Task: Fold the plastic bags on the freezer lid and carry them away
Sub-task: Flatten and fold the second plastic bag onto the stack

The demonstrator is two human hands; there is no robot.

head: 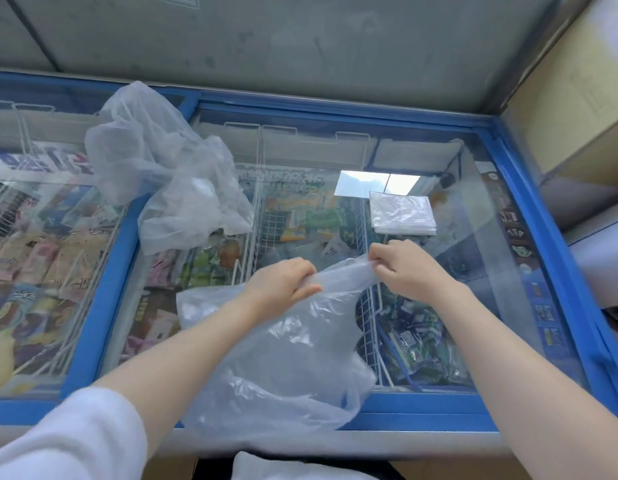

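L hand (283,282) + R hand (402,268) pinch bag (283,358) top edge, stretched left-right; body hangs toward viewer.

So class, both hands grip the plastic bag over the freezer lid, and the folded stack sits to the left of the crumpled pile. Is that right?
Not quite. In the head view the folded stack sits to the right of the crumpled pile. Both the left hand and right hand do grip the plastic bag.

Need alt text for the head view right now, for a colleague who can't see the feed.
Both hands, left hand and right hand, pinch the top edge of a clear plastic bag over the glass freezer lid. A crumpled pile of bags lies far left; a folded stack far right.
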